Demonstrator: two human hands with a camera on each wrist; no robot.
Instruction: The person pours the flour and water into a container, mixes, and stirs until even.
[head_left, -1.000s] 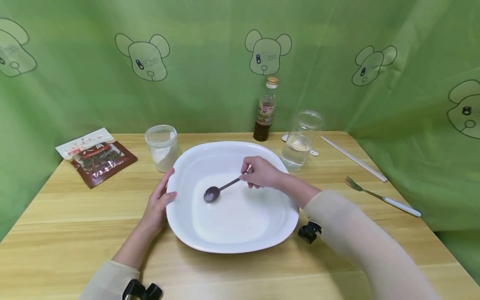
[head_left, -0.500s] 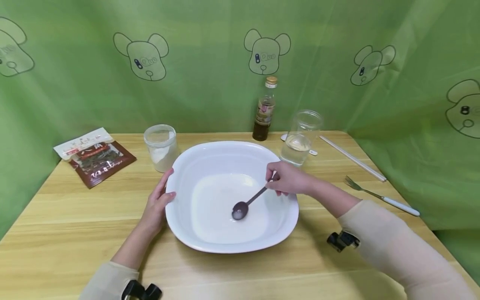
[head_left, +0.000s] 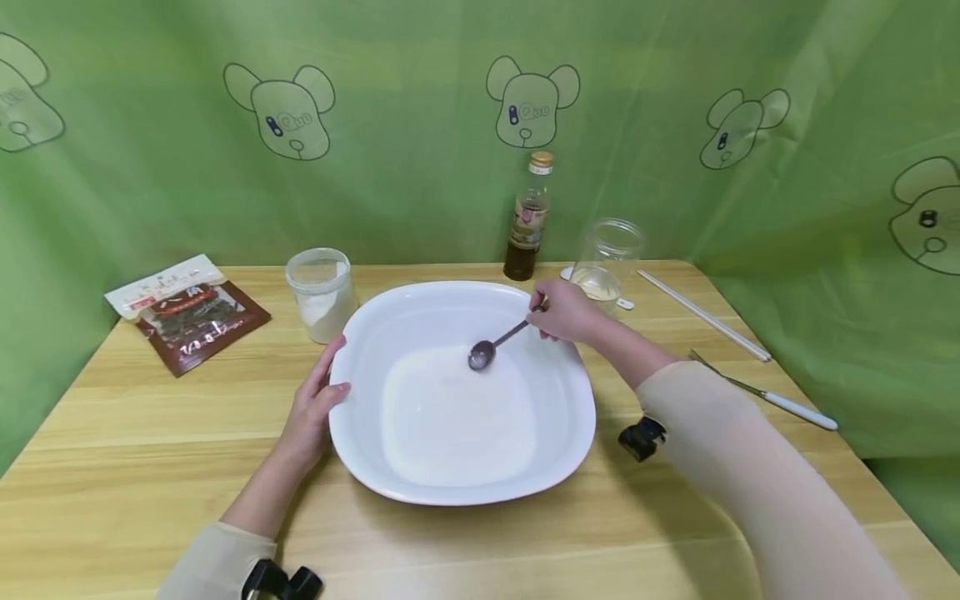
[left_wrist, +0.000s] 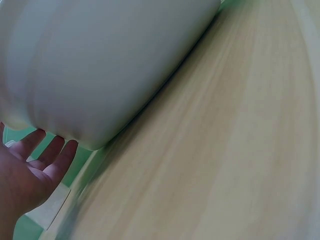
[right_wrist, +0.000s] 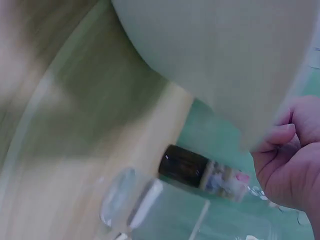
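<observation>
A large white basin (head_left: pixel 461 479) stands on the wooden table. At its left rim my left hand (head_left: pixel 307 421) holds on, thumb over the edge and fingers against the outside. In the left wrist view the fingertips (left_wrist: pixel 67 147) touch the basin just under its rim. My right hand (head_left: pixel 566 312) pinches the handle end of a dark brown spoon (head_left: pixel 482 356) over the basin's back right part. Something whitish, shiny and clear lies in the spoon's bowl. In the right wrist view the basin's side hides the spoon. What covers the basin's floor is hard to tell.
A tub of white powder (head_left: pixel 322 304) and a brown packet (head_left: pixel 191 312) stand and lie left. Behind the basin are a dark sauce bottle (head_left: pixel 527 229) and a glass jar (head_left: pixel 611 250) of clear liquid. A white stick (head_left: pixel 705 315) and a fork (head_left: pixel 795 408) lie right.
The right hand swept the spoon from the basin's left middle towards the front right, then back away towards the back right rim. The left hand has stayed at the rim.
</observation>
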